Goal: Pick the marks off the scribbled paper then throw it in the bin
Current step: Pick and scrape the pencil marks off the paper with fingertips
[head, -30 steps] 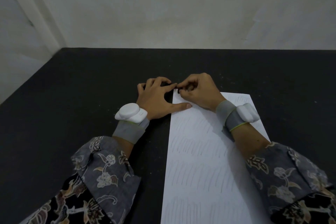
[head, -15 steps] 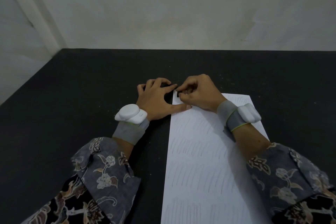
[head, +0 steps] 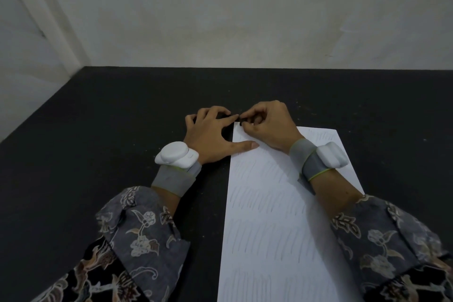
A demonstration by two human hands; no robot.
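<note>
- Head view: a white sheet of paper [head: 274,216] with rows of faint pencil scribbles lay flat on a black table [head: 98,142], running from the frame's centre down to the lower edge, right of middle.
- The left hand [head: 210,136] rested spread at the paper's upper left corner, thumb lying straight on the sheet's left edge, forefinger stretched toward the corner, gripping nothing.
- The right hand [head: 269,125] sat over the top left of the sheet with fingers curled, thumb and forefinger pinched together at the corner around something small and dark; what it was could not be told.
- Each wrist wore a grey band with a white device [head: 175,157], above patterned floral sleeves [head: 137,235].
- A pale wall [head: 245,12] filled the upper half of the frame.
</note>
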